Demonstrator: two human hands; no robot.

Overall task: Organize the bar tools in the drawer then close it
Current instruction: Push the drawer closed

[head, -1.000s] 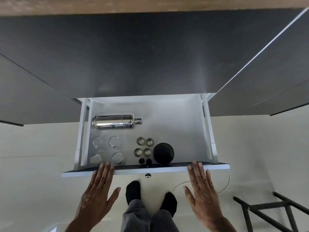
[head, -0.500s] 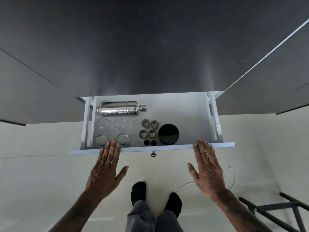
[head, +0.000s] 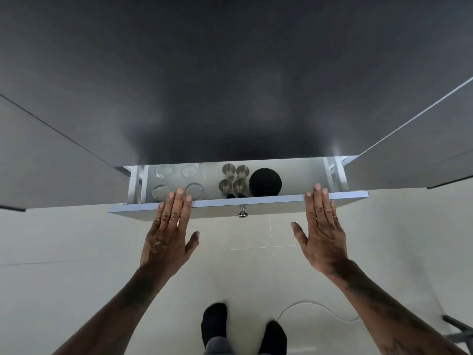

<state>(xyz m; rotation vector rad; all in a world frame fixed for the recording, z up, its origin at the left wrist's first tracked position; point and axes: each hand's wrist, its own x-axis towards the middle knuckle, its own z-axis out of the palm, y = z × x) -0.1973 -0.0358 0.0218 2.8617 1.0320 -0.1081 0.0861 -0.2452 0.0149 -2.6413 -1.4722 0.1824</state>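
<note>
Both hands, the left hand (head: 167, 228) and right hand (head: 321, 226), lie flat and released against the drawer (head: 276, 204) front edge; push evenly so the cups (head: 233, 179) don't topple.

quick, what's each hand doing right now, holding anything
Left hand: open, flat, holding nothing, fingers on the drawer front.
Right hand: open, flat, holding nothing, fingers on the drawer front.

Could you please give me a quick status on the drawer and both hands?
Left hand and right hand open, flat, fingertips on drawer front. Drawer part open; metal cups, black lid showing. Nothing sticking over the rim.
</note>
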